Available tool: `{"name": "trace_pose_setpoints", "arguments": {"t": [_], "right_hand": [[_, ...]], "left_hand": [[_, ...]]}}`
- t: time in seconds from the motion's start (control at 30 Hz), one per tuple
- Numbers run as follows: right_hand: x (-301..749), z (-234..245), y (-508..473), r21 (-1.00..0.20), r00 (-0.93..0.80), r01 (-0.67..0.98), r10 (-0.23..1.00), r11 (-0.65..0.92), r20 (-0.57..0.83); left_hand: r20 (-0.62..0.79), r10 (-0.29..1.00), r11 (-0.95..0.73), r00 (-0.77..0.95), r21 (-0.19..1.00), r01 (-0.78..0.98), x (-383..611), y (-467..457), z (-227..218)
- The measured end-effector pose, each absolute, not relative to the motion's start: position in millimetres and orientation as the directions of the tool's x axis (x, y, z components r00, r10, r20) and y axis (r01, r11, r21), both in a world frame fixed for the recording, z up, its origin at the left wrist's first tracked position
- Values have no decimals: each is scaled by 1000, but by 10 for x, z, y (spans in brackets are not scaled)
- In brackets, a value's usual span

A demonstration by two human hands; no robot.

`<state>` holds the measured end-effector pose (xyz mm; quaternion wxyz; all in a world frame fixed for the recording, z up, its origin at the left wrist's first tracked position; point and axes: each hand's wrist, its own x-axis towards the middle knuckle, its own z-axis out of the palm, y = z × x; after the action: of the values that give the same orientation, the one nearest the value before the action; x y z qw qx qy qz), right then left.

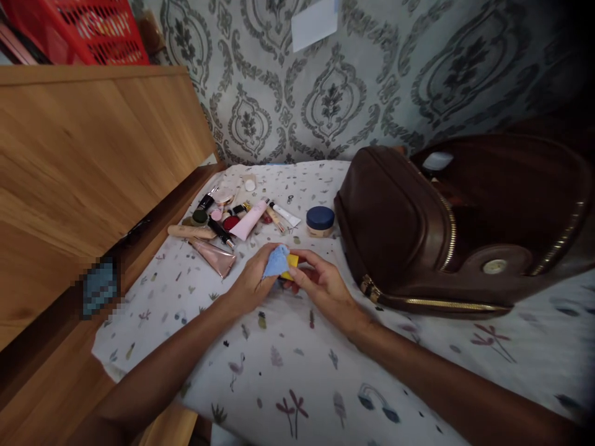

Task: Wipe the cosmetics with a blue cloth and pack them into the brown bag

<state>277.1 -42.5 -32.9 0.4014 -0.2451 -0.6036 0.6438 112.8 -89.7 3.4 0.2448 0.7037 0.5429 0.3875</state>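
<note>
Both my hands meet over the patterned white sheet (288, 365). My left hand (253, 282) pinches a small light-blue cloth (276, 261) and presses it against a small yellow object (292, 263). That yellow object sits in the closed fingers of my right hand (323, 288). Just beyond my hands lies a scatter of cosmetics: a pink tube (248, 222), a rose-gold tube (214, 256), a beige stick (190, 231), a white tube (286, 215) and several small pots.
A blue-lidded cream jar (320, 220) stands beside a large open brown zip bag (446, 229) at the right. A wooden board (88, 173) runs along the left. Patterned wallpaper is behind, and a red basket (79, 28) at top left.
</note>
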Motion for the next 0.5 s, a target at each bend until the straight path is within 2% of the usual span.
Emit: {"name": "trace_pose_setpoints", "arguments": {"t": [0.2, 0.4, 0.5], "right_hand": [[2760, -354, -468, -980, -559, -172, 808, 105, 184], [2776, -366, -489, -882, -482, -107, 753, 458, 449], [2790, -351, -506, -854, -498, -68, 724, 516, 477]], "left_hand": [[223, 973, -211, 58, 763, 611, 1117, -909, 42], [219, 975, -166, -38, 833, 527, 1110, -862, -3], [151, 985, -90, -83, 862, 500, 1128, -846, 19]]}}
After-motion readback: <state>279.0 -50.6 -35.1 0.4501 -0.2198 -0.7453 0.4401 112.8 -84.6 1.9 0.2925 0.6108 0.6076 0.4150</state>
